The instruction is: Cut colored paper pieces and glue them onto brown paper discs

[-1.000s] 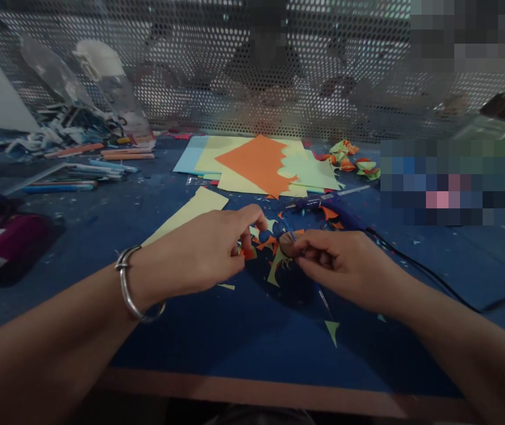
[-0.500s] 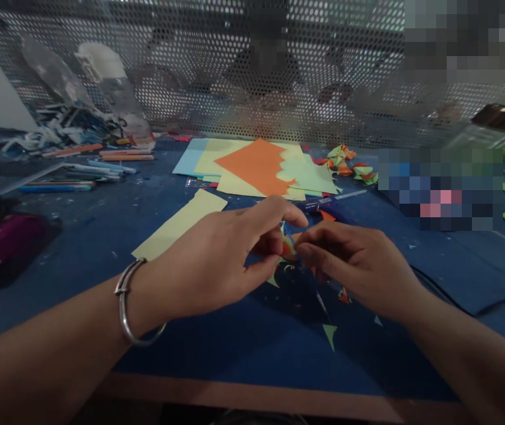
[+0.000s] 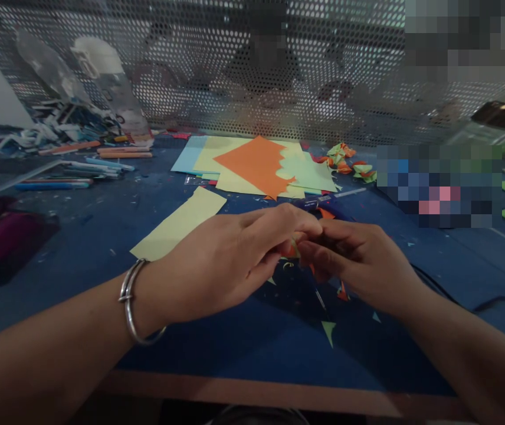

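A small folded paper piece, orange and pale green, sits pinched between the fingertips of both hands, just above the blue table. The left hand curls over it from the near left side, thumb and first fingers closed on the piece; a metal bangle rings that wrist. The right hand meets it from the other side, its fingers bent inward and pressed against the same piece, so the two hands touch at the fingertips. How much of the piece lies hidden inside the grip cannot be told.

Taking the paper piece as the mark: just below and to its right lie small paper scraps, green and orange triangles, on the table. Just behind it, partly hidden by the knuckles, lies a blue glue gun, with a black cable running off to the right. To its left lies a pale yellow strip. Further behind it is a stack of coloured sheets with an orange one on top, and beside that, to the right, a few folded paper shapes. Far behind and to the left lie pens, and far left a purple case. A perforated metal screen closes the back of the table
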Demonstrator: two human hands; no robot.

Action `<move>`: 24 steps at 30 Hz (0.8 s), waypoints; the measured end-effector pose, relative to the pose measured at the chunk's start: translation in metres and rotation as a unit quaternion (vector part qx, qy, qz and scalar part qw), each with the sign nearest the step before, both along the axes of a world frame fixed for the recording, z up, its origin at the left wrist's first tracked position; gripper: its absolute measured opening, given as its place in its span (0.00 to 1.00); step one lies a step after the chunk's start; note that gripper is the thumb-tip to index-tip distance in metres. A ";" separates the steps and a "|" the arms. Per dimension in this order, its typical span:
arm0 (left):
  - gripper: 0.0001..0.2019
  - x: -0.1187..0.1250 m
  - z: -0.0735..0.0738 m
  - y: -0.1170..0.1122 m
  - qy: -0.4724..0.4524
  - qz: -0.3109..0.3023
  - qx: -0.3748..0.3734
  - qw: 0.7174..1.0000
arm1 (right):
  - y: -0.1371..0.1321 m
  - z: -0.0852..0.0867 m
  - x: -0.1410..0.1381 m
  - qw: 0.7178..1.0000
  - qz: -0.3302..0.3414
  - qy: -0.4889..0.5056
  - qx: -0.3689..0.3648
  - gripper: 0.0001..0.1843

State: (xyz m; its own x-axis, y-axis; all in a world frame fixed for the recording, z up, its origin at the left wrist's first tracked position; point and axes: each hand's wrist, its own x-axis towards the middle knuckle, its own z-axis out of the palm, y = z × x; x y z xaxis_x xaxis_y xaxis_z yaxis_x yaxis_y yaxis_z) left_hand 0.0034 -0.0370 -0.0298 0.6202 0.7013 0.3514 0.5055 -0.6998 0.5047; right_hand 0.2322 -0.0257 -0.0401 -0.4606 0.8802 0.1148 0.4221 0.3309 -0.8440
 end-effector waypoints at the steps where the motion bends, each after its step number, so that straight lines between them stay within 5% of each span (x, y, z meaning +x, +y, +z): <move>1: 0.21 0.001 0.000 0.000 -0.011 0.002 -0.004 1.000 | 0.000 -0.001 0.000 1.000 -0.003 -0.003 -0.005 0.11; 8: 0.21 0.005 -0.008 0.006 -0.179 0.043 -0.175 0.967 | -0.001 -0.002 -0.002 0.998 -0.026 -0.021 0.057 0.08; 12: 0.21 0.005 -0.013 0.017 -0.187 0.085 -0.270 0.941 | -0.003 -0.002 -0.002 0.995 -0.008 -0.029 0.093 0.06; 21: 0.07 0.007 -0.011 0.023 -0.205 0.063 -0.333 0.918 | -0.006 -0.006 -0.003 0.989 0.019 -0.050 0.136 0.07; 24: 0.05 -0.001 -0.008 0.027 -0.144 0.106 -0.271 0.946 | -0.006 -0.006 -0.003 0.990 0.007 -0.043 0.133 0.07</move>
State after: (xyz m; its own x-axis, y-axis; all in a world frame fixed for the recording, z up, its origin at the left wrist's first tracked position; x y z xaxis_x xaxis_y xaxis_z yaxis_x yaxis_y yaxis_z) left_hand 0.0020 -0.0095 -0.0377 0.3782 0.9250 0.0370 0.3921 -0.1963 0.8987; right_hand 0.2292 -0.0317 -0.0458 -0.4899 0.8176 0.3026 0.4821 0.5432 -0.6874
